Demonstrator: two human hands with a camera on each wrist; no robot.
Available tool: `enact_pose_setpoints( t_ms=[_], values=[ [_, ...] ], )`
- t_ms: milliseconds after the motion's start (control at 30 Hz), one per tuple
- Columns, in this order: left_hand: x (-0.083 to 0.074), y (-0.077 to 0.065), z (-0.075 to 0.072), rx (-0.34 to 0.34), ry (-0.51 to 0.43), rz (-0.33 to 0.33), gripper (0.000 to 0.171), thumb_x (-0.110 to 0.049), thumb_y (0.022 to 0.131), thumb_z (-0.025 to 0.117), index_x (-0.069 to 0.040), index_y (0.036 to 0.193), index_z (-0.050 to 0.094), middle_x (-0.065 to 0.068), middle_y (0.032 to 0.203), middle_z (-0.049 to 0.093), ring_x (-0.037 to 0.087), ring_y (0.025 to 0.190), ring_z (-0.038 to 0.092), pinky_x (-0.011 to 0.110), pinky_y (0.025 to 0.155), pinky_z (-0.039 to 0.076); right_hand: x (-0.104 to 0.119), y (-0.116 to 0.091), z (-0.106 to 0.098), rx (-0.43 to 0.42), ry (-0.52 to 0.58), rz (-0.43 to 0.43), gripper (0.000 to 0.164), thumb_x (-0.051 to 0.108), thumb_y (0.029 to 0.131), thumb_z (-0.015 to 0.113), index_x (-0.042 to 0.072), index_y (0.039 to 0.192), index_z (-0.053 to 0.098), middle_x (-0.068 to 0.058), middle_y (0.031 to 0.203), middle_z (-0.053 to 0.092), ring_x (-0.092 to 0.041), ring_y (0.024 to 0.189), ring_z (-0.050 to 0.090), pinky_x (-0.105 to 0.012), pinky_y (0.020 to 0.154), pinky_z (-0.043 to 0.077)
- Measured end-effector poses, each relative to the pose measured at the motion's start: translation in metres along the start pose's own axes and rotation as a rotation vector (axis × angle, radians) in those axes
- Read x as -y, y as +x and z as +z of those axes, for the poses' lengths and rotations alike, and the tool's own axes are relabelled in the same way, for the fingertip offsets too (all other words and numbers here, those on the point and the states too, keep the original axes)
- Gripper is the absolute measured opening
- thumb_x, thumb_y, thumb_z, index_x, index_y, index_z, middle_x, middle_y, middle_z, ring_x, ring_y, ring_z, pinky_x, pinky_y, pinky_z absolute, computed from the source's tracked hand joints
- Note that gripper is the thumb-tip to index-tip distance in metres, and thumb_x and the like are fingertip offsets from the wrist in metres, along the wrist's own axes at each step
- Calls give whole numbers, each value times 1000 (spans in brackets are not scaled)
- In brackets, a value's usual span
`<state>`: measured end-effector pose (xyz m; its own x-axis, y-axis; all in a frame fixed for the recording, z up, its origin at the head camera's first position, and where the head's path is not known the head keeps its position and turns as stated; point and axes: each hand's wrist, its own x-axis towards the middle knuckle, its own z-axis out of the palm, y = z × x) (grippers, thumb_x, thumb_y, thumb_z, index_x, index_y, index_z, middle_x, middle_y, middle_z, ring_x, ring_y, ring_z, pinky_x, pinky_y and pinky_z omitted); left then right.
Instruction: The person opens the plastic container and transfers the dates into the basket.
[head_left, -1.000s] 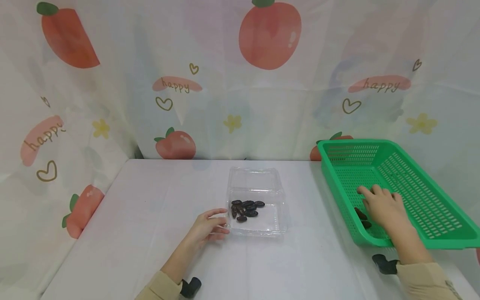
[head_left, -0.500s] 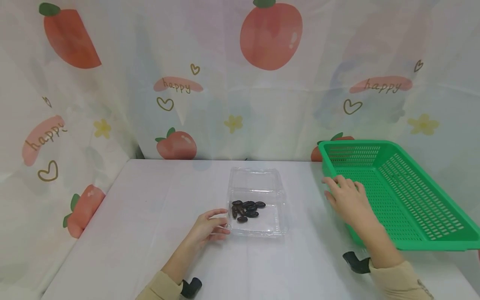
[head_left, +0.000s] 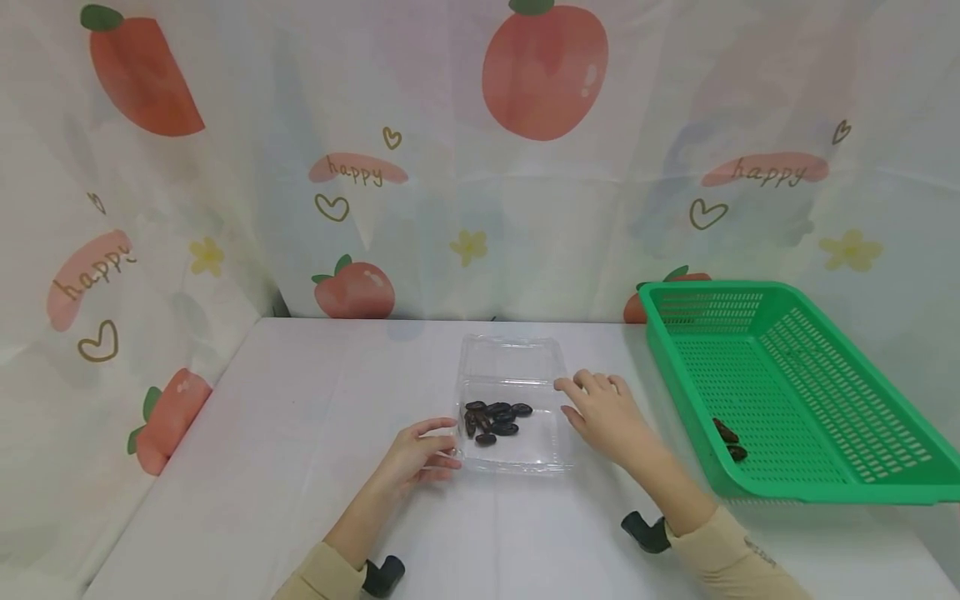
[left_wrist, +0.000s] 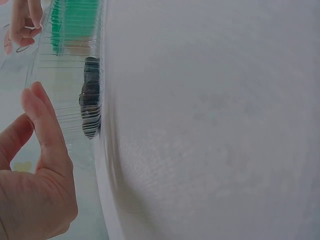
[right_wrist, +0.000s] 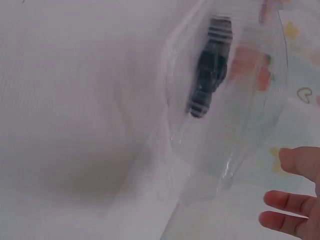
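A clear plastic clamshell container (head_left: pixel 528 454) lies on the table with its lid (head_left: pixel 510 357) folded back. Several dark, glossy dates (head_left: pixel 501 412) lie in its left half. At the container's left edge my left hand (head_left: pixel 416 454) holds the rim, thumb and fingers close against the plastic in the left wrist view. My right hand (head_left: pixel 603 417) hovers beside the container's right edge, fingers bent forward. In the right wrist view its thumb and two fingertips (right_wrist: pixel 282 201) are apart; its palm is hidden, so I cannot tell whether it holds anything.
A green perforated basket (head_left: pixel 795 454) stands on the right, with two brown dates (head_left: pixel 731 442) near its left wall. White cloth covers the table (head_left: pixel 360 375). Behind hangs a curtain (head_left: pixel 555 225) printed with fruit and hearts.
My right hand has come up out of the green basket, over its left wall and leftward to the container. My left hand has stayed at the container's left edge.
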<state>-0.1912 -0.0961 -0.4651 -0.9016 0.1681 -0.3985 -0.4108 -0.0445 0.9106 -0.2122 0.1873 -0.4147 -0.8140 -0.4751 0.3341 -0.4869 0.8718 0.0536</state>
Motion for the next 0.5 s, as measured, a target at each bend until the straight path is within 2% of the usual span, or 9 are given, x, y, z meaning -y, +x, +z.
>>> enact_pose_setpoints(
  t_ms=[167,333,500],
  values=[
    [-3,-3,0,16,-11,10,41,-8,88,56,-3,128,49,8,87,64,14,64,65,25,55,55,19,8,11,36,-2,-56,30,21,81,69,15,108,57,-5,91,52,-25,87,54,-46,83,42],
    [-7,-7,1,27,-7,9,42,-7,89,56,-1,129,47,14,97,66,13,64,65,25,55,55,33,14,23,110,-7,-84,30,23,81,69,18,108,57,-3,92,52,-23,89,52,-43,85,40],
    [-1,-2,-1,11,-1,7,42,-9,88,57,-3,128,48,11,94,66,14,63,66,26,55,55,41,19,34,173,3,-113,29,22,82,67,18,110,58,-3,95,52,-23,91,51,-43,86,38]
  ],
)
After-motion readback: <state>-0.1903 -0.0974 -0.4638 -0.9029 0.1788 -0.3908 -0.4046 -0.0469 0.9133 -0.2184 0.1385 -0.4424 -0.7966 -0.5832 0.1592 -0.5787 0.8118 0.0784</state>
